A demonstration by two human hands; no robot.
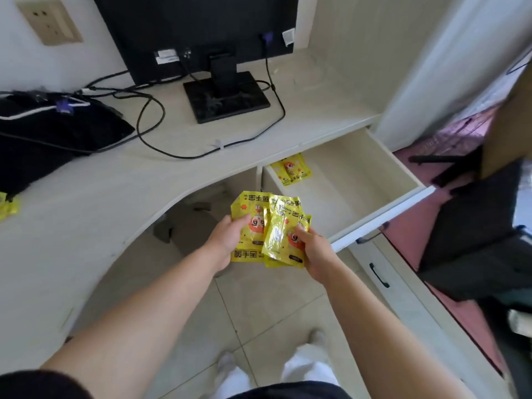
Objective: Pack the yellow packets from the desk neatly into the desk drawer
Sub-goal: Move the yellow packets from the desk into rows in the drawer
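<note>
Both hands hold a fanned bunch of yellow packets (269, 226) in front of the desk, left of the open drawer. My left hand (227, 240) grips the bunch's left side, and my right hand (313, 251) pinches the front packets at the right. The pulled-out drawer (359, 180) is pale inside, with a yellow packet (292, 169) lying at its back left corner, partly under the desk edge. Another yellow packet (8, 207) lies at the desk's far left edge.
A black monitor (201, 33) on its stand sits at the back of the pale desk (100, 191), with cables looping across it. A black bag (46, 139) lies at the left. Closed drawers with black handles (378, 275) are below the open one. A dark chair (475, 240) stands at the right.
</note>
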